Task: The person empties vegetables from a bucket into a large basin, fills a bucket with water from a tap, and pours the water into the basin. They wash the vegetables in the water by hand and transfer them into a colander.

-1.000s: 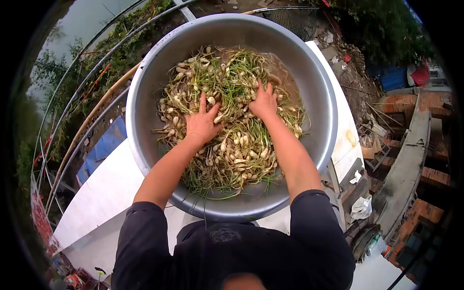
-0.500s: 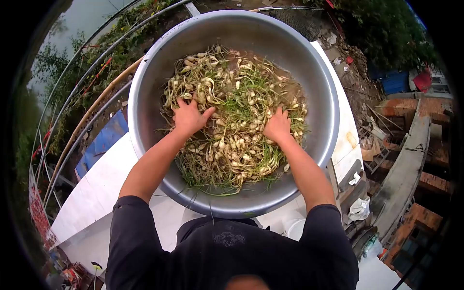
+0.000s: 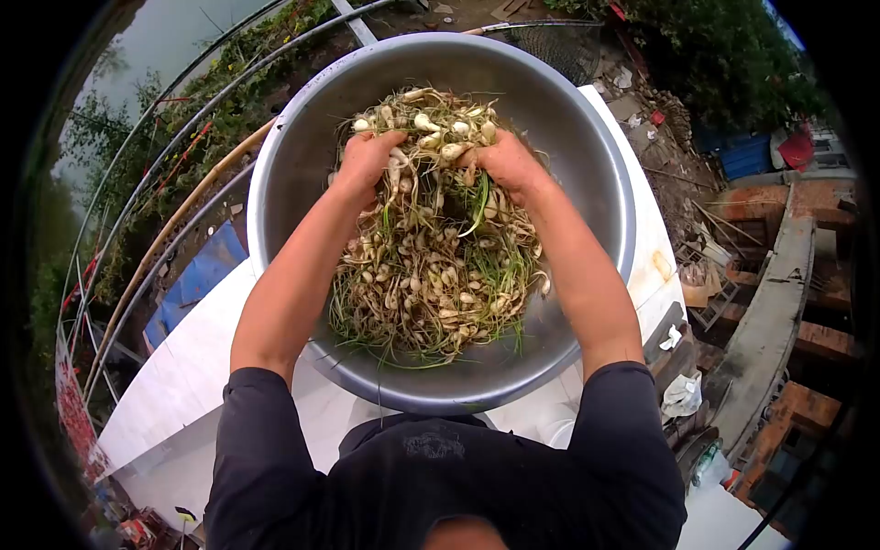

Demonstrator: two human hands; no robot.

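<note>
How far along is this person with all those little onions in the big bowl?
Done so far: the small bulbs with green shoots are all gathered in the metal basin, wet and tangled. In hand: the left hand and right hand lift a big clump above the pile. Left: roots and greens are untrimmed, and brownish water shows behind the pile, so rinsing looks midway at best.

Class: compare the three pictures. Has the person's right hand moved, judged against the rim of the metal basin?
Yes. The right hand has risen toward the basin's far rim, lifting a clump of bulbs together with the left hand.
</note>
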